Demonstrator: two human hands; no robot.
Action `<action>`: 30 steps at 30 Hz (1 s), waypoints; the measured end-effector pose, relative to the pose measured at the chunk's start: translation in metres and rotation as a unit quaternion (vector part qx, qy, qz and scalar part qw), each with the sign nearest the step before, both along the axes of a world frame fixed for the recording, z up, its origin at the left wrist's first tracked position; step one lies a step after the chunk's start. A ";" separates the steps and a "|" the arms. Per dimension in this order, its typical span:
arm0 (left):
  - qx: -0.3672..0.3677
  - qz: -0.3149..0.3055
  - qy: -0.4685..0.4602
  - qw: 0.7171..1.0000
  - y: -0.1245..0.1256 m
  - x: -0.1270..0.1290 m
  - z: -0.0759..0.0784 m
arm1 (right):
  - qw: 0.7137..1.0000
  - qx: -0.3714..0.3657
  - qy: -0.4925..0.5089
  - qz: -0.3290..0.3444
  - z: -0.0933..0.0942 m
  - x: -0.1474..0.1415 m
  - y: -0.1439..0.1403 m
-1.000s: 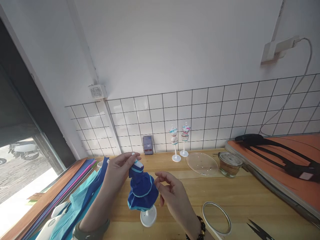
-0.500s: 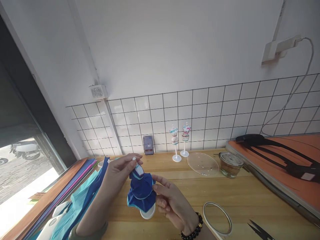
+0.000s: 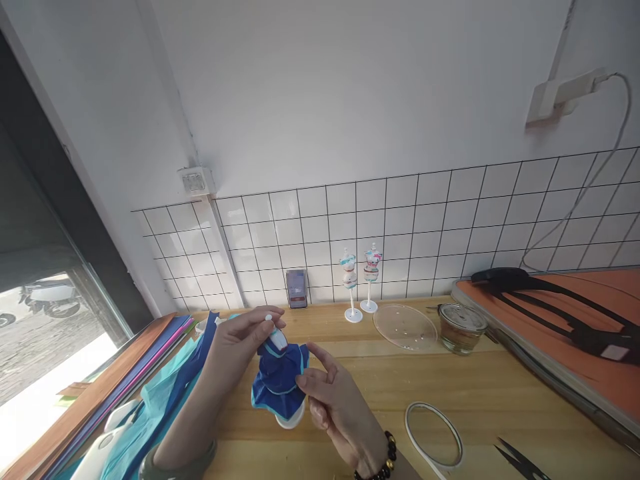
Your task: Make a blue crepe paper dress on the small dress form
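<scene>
A small white dress form (image 3: 278, 339) wears a dark blue doll dress (image 3: 279, 381) with ruffled tiers and light blue edging. It leans a little, its round white base (image 3: 291, 419) showing below the hem. My left hand (image 3: 245, 337) is closed around the upper part of the form, thumb close to the neck knob. At the dress's right side, my right hand (image 3: 335, 400) holds the ruffle edge, with the thumb on the fabric and the index finger stretched along the upper tier. Its other fingers are curled.
Two patterned mini dress forms (image 3: 349, 280) stand by the tiled wall near a phone (image 3: 297, 289). Rightward are a clear round plate (image 3: 406, 327), a lidded glass jar (image 3: 461, 328), a white hoop (image 3: 434, 435) and black snips (image 3: 520, 460). Blue and teal fabric (image 3: 165, 393) lies at left.
The skirt and base have swung slightly left and up. My right hand has shifted a little left, its thumb moving onto the skirt and index finger straightening. My left hand stays put.
</scene>
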State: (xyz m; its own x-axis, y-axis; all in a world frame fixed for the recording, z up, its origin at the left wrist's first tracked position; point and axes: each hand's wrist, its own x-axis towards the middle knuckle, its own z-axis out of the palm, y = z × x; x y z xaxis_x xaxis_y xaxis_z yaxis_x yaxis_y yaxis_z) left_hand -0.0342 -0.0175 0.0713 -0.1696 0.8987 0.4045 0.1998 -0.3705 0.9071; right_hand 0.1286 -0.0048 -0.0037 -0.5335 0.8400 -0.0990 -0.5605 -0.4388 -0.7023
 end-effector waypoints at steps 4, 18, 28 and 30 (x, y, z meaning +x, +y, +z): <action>-0.009 0.007 -0.019 1.000 -0.003 0.002 0.002 | 0.999 -0.034 0.029 0.025 0.000 0.000 0.001; 0.012 0.031 -0.040 0.999 -0.004 0.005 0.005 | 0.999 -0.023 0.027 -0.030 0.000 -0.003 0.000; -0.003 0.020 -0.050 0.999 -0.004 0.009 0.002 | 0.998 -0.047 0.039 -0.004 0.002 -0.002 -0.004; -0.001 0.025 -0.057 0.998 -0.004 0.009 0.003 | 0.998 -0.052 0.046 0.005 0.003 -0.002 -0.004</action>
State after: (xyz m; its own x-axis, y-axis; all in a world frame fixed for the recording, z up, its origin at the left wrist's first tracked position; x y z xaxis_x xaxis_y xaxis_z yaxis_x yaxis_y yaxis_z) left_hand -0.0257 -0.0219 0.0739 -0.2597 0.8890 0.3772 0.1131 -0.3599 0.9261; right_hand 0.1268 -0.0089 -0.0012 -0.5531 0.8219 -0.1363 -0.6152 -0.5132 -0.5985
